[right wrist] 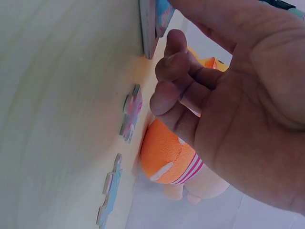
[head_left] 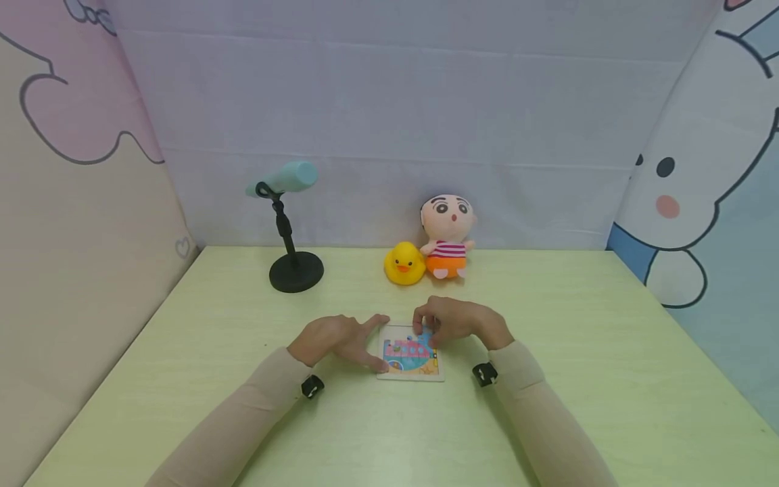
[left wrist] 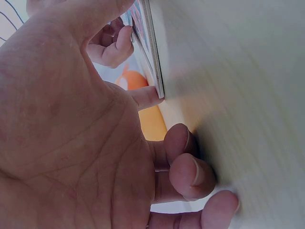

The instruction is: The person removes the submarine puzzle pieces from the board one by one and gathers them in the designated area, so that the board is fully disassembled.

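Puzzle tray (head_left: 411,378) lies flat on the counter (head_left: 389,439), approx. midway btw its L & R edges & well short of the back edge. R hand (head_left: 449,319) is at the tray's far R cnr, fingers curled, prob. pinching a blue pc (right wrist: 164,18) that looks tilted up off the tray. L hand (head_left: 341,338) is spread, thumb on the near L cnr, index at the far L cnr.

To do it well: keep L hand bracing both cnrs so the tray can't skid; match knobs to gaps before any push; lay the pc flat, then press evenly w/ one fingertip. Don't force it, or neighbours may pop up.

Hard to see: R fingers hide much of the pc & its slot in the head view, so can't judge fit. Two loose pcs, a pink pc (right wrist: 132,110) & a pale-blue pc (right wrist: 110,191), lie past the tray's R side, seen in R wrist view only; the latter runs to the pic's bottom. Counter's near edge is out of view. By the back edge: duck (head_left: 404,265) beside doll (head_left: 449,233).
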`<state>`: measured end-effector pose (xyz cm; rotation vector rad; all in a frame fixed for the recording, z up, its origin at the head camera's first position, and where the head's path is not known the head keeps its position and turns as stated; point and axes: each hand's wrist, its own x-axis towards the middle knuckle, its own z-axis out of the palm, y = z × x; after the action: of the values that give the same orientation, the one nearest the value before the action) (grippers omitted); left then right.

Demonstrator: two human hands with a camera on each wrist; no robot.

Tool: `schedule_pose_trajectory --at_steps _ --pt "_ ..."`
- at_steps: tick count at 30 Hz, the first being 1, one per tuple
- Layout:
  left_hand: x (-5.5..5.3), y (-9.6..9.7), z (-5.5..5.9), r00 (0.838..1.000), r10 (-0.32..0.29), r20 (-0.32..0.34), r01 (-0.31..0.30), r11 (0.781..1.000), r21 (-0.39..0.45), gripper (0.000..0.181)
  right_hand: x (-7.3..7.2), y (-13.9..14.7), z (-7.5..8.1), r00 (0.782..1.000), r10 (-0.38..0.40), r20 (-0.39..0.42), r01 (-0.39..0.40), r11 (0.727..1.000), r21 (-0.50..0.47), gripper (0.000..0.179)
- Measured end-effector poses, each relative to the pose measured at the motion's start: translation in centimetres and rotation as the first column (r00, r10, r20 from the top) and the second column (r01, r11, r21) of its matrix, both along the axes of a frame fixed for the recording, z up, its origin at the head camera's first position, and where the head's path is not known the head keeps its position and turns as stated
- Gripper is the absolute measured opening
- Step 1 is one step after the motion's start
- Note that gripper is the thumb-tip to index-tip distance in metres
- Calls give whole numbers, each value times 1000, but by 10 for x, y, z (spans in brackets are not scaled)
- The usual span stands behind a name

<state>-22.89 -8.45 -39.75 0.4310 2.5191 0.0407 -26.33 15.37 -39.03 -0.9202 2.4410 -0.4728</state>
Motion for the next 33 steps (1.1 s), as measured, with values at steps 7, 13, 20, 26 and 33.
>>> schedule_pose_trajectory --at_steps 7,13,20,26,33 --pt "-1 0 -2 1000 5 6 -5 1000 -8 99 3 -2 3 1000 -13 4 13 1000 10 22" --pt "0 -1 -2 1000 -2 4 2 1000 -4 98 3 -2 2 1000 -14 -1 14 1000 20 23" --pt "-1 -1 -1 1000 -2 0 2 1000 -6 97 3 -4 3 999 -13 -30 14 1000 23 24" --pt "-1 -1 -2 1000 -8 3 8 1000 0 97 3 -5 2 998 -28 -51 29 999 24 26" --pt "-1 -1 -3 1000 -12 -4 12 1000 -6 98 2 -1 4 998 -59 -35 59 998 -11 29"
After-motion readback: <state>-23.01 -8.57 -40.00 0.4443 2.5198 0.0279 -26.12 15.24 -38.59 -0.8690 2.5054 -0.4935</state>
